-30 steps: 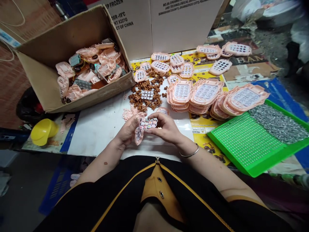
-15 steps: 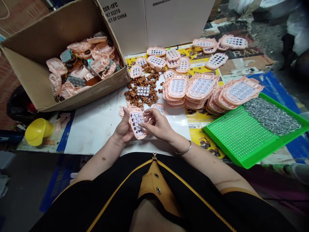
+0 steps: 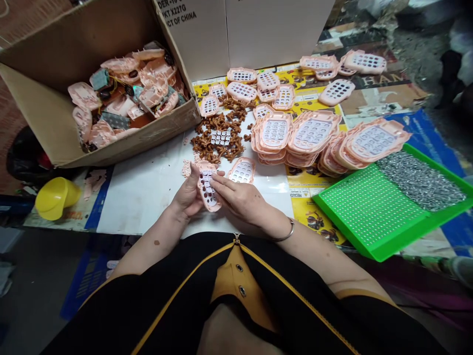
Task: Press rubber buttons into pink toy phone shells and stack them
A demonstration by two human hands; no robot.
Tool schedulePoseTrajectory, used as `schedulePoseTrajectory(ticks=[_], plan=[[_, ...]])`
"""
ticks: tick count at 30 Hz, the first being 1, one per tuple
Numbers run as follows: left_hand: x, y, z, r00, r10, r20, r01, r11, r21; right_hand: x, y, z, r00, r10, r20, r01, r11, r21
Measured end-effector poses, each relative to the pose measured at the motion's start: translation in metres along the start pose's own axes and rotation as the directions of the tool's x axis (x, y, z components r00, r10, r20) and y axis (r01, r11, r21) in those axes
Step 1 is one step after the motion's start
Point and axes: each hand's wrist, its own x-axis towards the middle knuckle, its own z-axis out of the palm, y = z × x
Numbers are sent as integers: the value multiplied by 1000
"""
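My left hand (image 3: 185,197) is wrapped round the edge of a pink plastic shell (image 3: 209,193), with the thumb along its left side. White keypad buttons with dark gaps between them fill the shell's face. My right hand (image 3: 242,199) lays its outstretched fingers across the upper right of those buttons, covering part of them. Just beyond the right hand, another pink shell (image 3: 242,170) rests on the white sheet. Farther off is a heap of small brown plastic pieces (image 3: 207,140) with a white button set (image 3: 220,137) on top. Tiny pink pieces (image 3: 187,169) lie beside the heap.
Stacks of pink shells (image 3: 314,130) stand at the right, with more shells (image 3: 242,92) behind. A green tray (image 3: 373,212) holds metal screws (image 3: 424,177). At left are a cardboard box (image 3: 148,140) of pink parts and a yellow scoop (image 3: 55,197).
My right hand's fingers have straightened and come to lie over the shell's buttons; before, they were bent at its right edge. The left hand keeps its hold. The view has shifted slightly.
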Motion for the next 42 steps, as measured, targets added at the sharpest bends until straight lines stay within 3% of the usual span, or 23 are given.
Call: schedulePoseTrajectory(ticks=[3,5,7,9,11,13,16,18,24,29,31,33,37,39,42], plan=[[2,0,3,1000,17,14,-17,999,-35,4,4,0,977,197,-84,-152,914,375],[2,1,7,995,58,76,-56,998,-34,9,6,-1,924,381,-11,-283,706,649],[0,1,12,984,81,158,-80,997,-13,13,8,-2,870,482,101,-362,486,795],[-1,1,14,974,81,213,-85,996,8,15,9,-3,849,507,148,-381,392,838],[-1,0,12,977,86,195,-87,996,1,15,10,-3,853,506,131,-379,426,822],[0,-1,7,988,100,119,-97,995,-34,13,10,-1,887,460,34,-333,587,738],[2,-2,-1,996,86,27,-85,995,-61,8,11,3,972,198,-126,-119,880,459],[2,-2,-2,998,63,8,-62,997,-53,4,10,5,994,24,-108,9,957,288],[-3,-1,5,998,60,-24,-61,998,-33,-2,5,2,995,-86,44,88,996,-25],[-1,-2,6,997,75,-29,-76,997,-34,-2,-5,-3,988,-120,100,133,982,-135],[-1,0,7,994,102,-36,-103,994,-29,-1,-7,-5,991,-121,49,126,985,-121],[-3,6,7,987,154,-52,-155,987,-28,1,-5,-8,991,-108,-72,104,993,-63],[-16,27,-6,945,289,-153,-300,952,-51,6,11,-13,950,-5,-314,7,1000,6],[-24,35,-20,919,333,-212,-355,932,-72,8,18,-11,945,21,-325,-34,999,-35],[-31,35,-46,915,314,-254,-349,931,-106,11,18,-3,972,74,-222,-116,977,-180]])
